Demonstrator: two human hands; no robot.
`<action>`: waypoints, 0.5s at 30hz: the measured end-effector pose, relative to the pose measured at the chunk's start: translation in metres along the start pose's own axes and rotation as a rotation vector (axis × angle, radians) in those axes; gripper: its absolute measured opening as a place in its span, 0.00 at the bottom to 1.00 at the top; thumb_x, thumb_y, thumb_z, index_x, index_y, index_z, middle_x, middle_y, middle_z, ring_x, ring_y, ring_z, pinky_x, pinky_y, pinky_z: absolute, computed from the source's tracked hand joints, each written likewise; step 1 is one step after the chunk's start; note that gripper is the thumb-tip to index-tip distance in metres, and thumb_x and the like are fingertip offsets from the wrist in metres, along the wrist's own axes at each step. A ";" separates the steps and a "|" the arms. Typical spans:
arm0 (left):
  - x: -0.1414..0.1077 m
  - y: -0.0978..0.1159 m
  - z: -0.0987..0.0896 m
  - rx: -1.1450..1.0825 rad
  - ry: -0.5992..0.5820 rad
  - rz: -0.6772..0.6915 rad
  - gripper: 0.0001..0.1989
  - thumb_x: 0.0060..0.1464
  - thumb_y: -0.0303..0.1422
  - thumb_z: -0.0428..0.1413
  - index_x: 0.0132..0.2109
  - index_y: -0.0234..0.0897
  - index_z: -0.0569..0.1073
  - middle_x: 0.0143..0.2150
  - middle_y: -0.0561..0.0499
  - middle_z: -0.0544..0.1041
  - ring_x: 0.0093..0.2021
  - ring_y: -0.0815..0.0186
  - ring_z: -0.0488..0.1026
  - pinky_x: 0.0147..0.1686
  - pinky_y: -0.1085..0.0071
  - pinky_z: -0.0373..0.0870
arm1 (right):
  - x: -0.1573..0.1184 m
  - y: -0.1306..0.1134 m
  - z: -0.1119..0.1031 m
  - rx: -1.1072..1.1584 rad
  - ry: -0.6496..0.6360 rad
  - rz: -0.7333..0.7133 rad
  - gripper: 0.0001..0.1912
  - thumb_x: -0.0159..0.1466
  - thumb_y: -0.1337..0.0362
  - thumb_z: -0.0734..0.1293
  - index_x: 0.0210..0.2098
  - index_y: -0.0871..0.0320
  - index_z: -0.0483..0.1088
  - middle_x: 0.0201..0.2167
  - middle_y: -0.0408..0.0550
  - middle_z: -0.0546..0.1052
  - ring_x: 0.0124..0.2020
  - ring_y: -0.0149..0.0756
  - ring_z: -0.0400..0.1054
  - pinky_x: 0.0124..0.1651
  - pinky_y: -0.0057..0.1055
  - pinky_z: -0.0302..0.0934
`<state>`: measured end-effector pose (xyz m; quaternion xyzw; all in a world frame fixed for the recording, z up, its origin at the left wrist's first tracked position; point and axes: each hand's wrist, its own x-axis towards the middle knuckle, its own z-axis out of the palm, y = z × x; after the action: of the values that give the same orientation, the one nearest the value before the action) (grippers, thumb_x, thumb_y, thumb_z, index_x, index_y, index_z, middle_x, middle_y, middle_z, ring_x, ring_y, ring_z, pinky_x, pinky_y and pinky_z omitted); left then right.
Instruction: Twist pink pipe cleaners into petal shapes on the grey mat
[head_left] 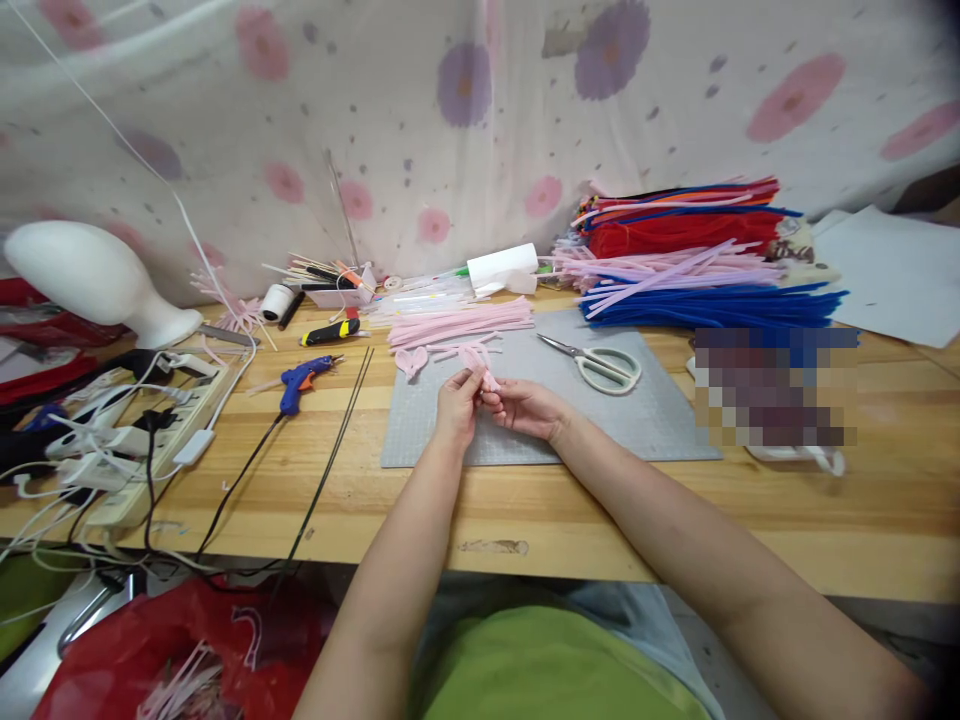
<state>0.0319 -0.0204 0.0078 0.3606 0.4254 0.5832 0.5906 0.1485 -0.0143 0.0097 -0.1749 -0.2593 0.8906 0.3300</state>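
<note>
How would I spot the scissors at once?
A gray mat lies on the wooden table. On it, right of the right hand, are the scissors. Unlike the pink stems and blue stems nearby, they have metal blades and pale looped handles.

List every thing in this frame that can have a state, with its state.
Left hand, fingers closed on the pink piece
Right hand, fingers closed on the same piece
Scissors, blades shut, lying down
Cutting mat, spread flat
Glue gun, lying down; heat can't be told
Paper roll, on its side, end loose
Power strip, plugs inserted
Red bag, open, scraps inside
</note>
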 end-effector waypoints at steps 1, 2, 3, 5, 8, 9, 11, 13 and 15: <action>0.001 0.000 0.001 0.037 0.058 0.063 0.12 0.42 0.38 0.57 0.24 0.33 0.67 0.19 0.57 0.65 0.18 0.78 0.60 0.19 0.78 0.54 | 0.001 0.001 0.001 0.050 -0.008 0.002 0.01 0.56 0.72 0.61 0.29 0.64 0.64 0.19 0.41 0.67 0.20 0.21 0.61 0.21 0.16 0.59; 0.001 -0.001 0.001 0.092 0.120 0.137 0.12 0.42 0.38 0.57 0.23 0.33 0.66 0.19 0.57 0.64 0.18 0.78 0.58 0.20 0.78 0.53 | 0.002 0.001 0.002 0.104 -0.007 0.003 0.01 0.57 0.72 0.60 0.30 0.64 0.63 0.19 0.41 0.66 0.20 0.20 0.61 0.21 0.15 0.58; 0.002 -0.001 0.001 0.163 0.176 0.218 0.12 0.43 0.38 0.56 0.23 0.33 0.66 0.18 0.58 0.63 0.19 0.77 0.57 0.21 0.78 0.53 | 0.003 0.001 0.003 0.157 0.003 0.007 0.02 0.58 0.73 0.59 0.30 0.64 0.63 0.19 0.40 0.66 0.20 0.20 0.60 0.21 0.14 0.58; 0.003 0.000 -0.001 0.327 0.239 0.366 0.12 0.44 0.37 0.55 0.21 0.34 0.66 0.19 0.57 0.61 0.21 0.76 0.57 0.23 0.77 0.54 | 0.006 0.000 0.004 0.241 0.048 0.018 0.04 0.59 0.73 0.57 0.31 0.63 0.62 0.18 0.39 0.65 0.18 0.19 0.59 0.19 0.14 0.56; 0.002 0.002 -0.005 0.527 0.227 0.507 0.10 0.46 0.35 0.54 0.21 0.35 0.68 0.20 0.56 0.63 0.25 0.73 0.60 0.29 0.76 0.57 | 0.008 -0.005 0.005 0.267 0.170 0.046 0.06 0.59 0.73 0.55 0.28 0.62 0.60 0.14 0.37 0.62 0.15 0.19 0.56 0.15 0.13 0.52; 0.002 0.003 -0.007 0.574 0.208 0.529 0.10 0.46 0.34 0.54 0.22 0.35 0.69 0.21 0.55 0.64 0.26 0.73 0.61 0.30 0.76 0.57 | 0.008 -0.006 0.005 0.245 0.222 0.052 0.06 0.59 0.73 0.56 0.26 0.61 0.59 0.14 0.37 0.61 0.14 0.19 0.54 0.15 0.13 0.51; 0.000 0.002 -0.008 0.630 0.167 0.538 0.09 0.47 0.33 0.53 0.22 0.36 0.71 0.22 0.54 0.66 0.27 0.72 0.62 0.33 0.76 0.57 | 0.006 -0.010 0.006 0.152 0.332 0.029 0.05 0.57 0.73 0.57 0.25 0.61 0.60 0.13 0.36 0.61 0.14 0.19 0.53 0.14 0.13 0.50; 0.000 0.000 -0.008 0.617 0.143 0.501 0.08 0.46 0.33 0.54 0.23 0.36 0.72 0.23 0.54 0.67 0.27 0.72 0.62 0.32 0.76 0.57 | 0.004 -0.010 0.005 -0.005 0.416 -0.054 0.03 0.56 0.71 0.60 0.25 0.61 0.61 0.15 0.38 0.63 0.15 0.19 0.55 0.16 0.15 0.51; 0.000 -0.002 -0.007 0.545 0.144 0.433 0.07 0.44 0.34 0.56 0.23 0.36 0.73 0.22 0.54 0.68 0.26 0.72 0.62 0.30 0.76 0.57 | 0.003 -0.009 0.004 -0.220 0.458 -0.187 0.04 0.53 0.67 0.64 0.24 0.60 0.62 0.16 0.38 0.65 0.17 0.20 0.57 0.18 0.17 0.52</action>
<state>0.0263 -0.0210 0.0035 0.5447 0.5199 0.5838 0.3037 0.1483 -0.0079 0.0177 -0.3817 -0.2882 0.7601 0.4398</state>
